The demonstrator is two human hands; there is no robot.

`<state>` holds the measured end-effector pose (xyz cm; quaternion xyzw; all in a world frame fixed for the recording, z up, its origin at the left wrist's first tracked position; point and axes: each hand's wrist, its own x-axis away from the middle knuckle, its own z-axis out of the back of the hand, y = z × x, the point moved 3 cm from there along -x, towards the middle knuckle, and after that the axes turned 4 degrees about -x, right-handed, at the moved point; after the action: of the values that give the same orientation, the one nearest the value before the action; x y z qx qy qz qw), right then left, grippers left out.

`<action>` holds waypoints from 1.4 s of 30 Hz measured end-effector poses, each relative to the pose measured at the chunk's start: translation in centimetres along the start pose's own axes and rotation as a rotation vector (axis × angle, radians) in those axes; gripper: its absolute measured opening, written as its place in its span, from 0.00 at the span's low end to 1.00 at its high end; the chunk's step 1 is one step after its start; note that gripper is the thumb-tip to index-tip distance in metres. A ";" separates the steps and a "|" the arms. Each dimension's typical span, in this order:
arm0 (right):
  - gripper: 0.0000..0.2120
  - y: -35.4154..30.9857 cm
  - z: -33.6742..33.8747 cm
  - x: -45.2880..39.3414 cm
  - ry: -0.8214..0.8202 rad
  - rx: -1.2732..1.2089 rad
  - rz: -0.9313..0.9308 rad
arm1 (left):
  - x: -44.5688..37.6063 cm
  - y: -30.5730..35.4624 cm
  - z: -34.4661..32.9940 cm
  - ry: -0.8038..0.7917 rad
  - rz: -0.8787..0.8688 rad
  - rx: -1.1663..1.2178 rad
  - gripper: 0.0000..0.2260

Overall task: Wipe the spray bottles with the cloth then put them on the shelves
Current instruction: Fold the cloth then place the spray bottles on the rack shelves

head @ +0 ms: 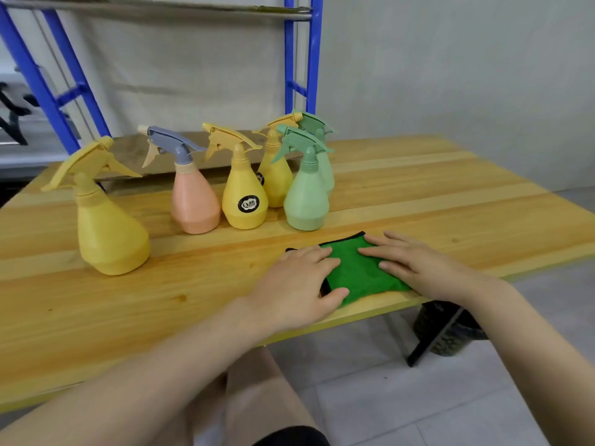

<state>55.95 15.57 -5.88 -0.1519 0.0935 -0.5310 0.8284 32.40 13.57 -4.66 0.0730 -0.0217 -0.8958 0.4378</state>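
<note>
A: Where's the cloth (360, 268)?
B: Flat at the table (96, 317) front edge, left hand (299, 284) and right hand (415, 265) spread open on it, gripping nothing, probably smoothing it.
A: Bottles (244, 188)?
B: Six upright, behind. Bare wood between; shelves (193, 152) beyond.

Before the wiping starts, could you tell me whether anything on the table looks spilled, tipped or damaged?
Nothing stands out. All six spray bottles stand upright on the wooden table, from the large yellow bottle to the front green bottle. No spill shows. Both hands rest flat on the green cloth near the table's front edge.
</note>
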 end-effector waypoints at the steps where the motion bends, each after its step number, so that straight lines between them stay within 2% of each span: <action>1: 0.20 0.3 0.2 0.2 -0.004 -0.007 -0.010 | -0.2 0.3 -0.1 -0.004 -0.004 0.001 0.29; 10: 0.19 -0.1 0.6 0.5 -0.015 -0.107 -0.064 | -0.4 0.6 -0.3 0.009 -0.015 0.036 0.28; 15: 0.16 -2.7 1.1 0.0 0.167 -0.266 -0.058 | 0.1 -0.4 0.7 0.087 -0.003 0.106 0.26; 19: 0.16 -6.3 0.3 -1.7 0.165 -0.285 -0.013 | 1.4 -2.8 2.1 0.150 0.033 0.115 0.23; 34: 0.09 -23.0 -3.7 -13.1 0.184 -0.449 0.249 | 13.2 -15.3 6.0 0.378 0.375 0.235 0.10; 37: 0.13 -25.7 -5.0 -15.4 0.179 -0.494 0.229 | 15.8 -17.6 6.4 0.414 0.463 0.261 0.03; 42: 0.23 -29.5 -6.9 -17.7 0.125 -0.472 0.162 | 18.9 -21.1 6.9 0.517 0.649 0.281 0.06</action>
<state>21.27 19.14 -2.08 -0.3000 0.2780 -0.4346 0.8024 3.40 11.53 -2.17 0.3432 -0.0548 -0.6523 0.6735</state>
